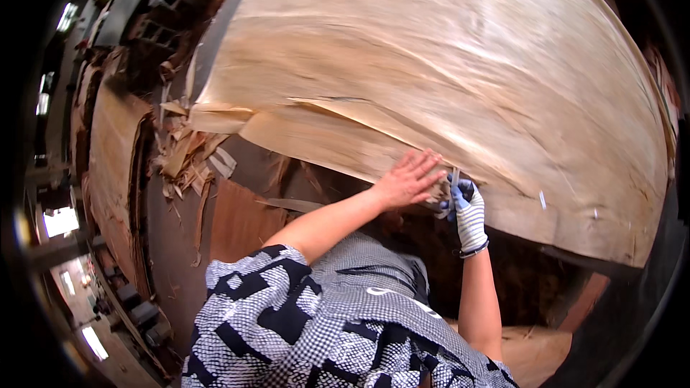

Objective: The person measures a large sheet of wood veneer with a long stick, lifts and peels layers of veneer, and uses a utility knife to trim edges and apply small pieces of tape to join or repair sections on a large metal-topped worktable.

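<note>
A large, pale wood veneer sheet (431,50) spreads in front of me, wavy and grained. A long split runs near its front edge, where a narrow flap (309,140) lies partly loose. My left hand (408,178) is bare, its fingers stretched out over the front edge beside the split. Right next to it, my right hand (466,208) wears a blue-and-white striped glove. Its fingers are closed on a narrow pale strip (455,176) at the veneer edge; what the strip is made of I cannot make out. Short white pieces (543,200) lie on the sheet farther right.
Torn veneer scraps (187,154) are heaped at the left, by a reddish-brown board (241,219). Beyond them stands a stack of veneer sheets (115,151). Below the sheet's front edge is a dark gap, with another pale sheet (535,352) low at the right.
</note>
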`<action>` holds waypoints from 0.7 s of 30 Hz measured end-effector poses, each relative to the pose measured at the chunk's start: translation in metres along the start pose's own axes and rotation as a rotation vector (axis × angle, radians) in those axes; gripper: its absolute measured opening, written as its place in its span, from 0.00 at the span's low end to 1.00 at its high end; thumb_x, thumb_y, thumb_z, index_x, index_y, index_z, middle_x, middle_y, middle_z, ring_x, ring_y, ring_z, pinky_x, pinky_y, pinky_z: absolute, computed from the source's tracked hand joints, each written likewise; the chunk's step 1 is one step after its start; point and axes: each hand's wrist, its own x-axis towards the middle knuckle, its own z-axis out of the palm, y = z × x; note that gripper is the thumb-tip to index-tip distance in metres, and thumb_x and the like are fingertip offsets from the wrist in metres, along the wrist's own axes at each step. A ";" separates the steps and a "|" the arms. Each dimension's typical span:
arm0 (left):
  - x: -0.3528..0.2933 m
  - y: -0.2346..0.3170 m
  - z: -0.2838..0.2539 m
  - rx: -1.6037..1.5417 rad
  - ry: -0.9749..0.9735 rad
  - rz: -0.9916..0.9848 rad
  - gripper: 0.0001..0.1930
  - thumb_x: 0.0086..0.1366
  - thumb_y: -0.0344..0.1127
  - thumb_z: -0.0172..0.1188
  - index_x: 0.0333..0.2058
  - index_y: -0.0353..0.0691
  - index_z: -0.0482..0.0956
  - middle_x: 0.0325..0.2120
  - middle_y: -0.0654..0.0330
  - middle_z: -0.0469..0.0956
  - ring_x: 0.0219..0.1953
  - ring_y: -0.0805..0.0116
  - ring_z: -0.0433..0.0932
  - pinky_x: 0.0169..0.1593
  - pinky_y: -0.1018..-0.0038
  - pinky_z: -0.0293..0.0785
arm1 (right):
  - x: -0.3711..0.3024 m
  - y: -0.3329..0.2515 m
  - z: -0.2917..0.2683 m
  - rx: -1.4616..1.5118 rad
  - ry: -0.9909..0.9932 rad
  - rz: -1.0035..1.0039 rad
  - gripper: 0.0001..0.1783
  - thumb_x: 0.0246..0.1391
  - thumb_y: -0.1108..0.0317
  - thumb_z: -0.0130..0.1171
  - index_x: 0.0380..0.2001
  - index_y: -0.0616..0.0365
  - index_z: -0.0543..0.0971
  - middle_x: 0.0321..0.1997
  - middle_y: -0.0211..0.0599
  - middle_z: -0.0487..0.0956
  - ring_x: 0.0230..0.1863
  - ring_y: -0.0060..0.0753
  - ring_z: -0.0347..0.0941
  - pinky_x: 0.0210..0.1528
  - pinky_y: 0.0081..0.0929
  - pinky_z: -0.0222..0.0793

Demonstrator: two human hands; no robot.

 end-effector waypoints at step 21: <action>-0.152 -0.131 -0.086 0.330 0.192 -0.975 0.36 0.57 0.51 0.50 0.60 0.44 0.49 0.61 0.51 0.43 0.63 0.51 0.42 0.61 0.53 0.39 | -0.010 0.014 0.039 -0.326 -0.011 -0.167 0.04 0.53 0.73 0.49 0.33 0.58 0.71 0.38 0.33 0.75 0.21 0.15 0.66 0.21 0.15 0.66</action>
